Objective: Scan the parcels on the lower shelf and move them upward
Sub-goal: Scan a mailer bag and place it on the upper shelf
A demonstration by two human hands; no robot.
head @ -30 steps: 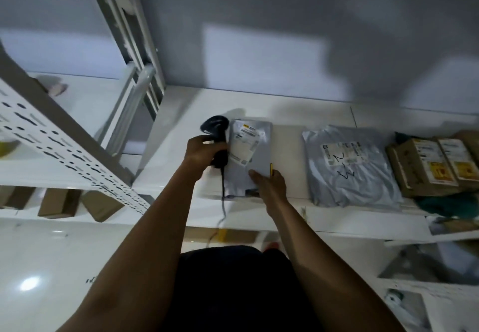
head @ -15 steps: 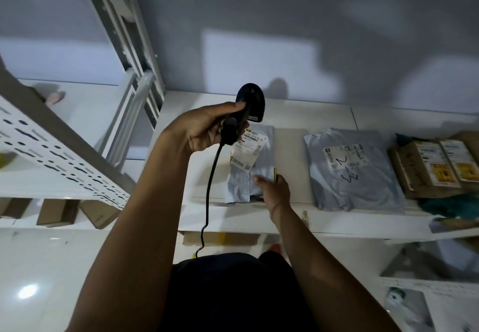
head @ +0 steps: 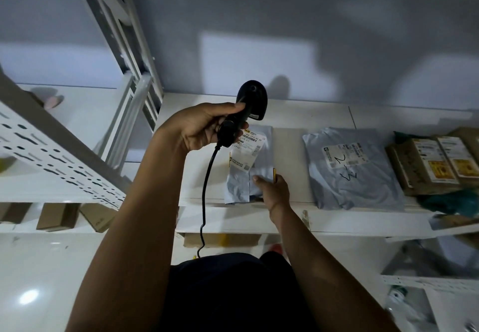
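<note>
Left hand (head: 204, 127) is gripping the scanner (head: 252, 98) right over the parcel (head: 263, 158); right hand (head: 274, 191) is pinching its near end.

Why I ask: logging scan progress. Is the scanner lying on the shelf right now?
No, the left hand grips the scanner and holds it in the air over the small grey parcel.
</note>
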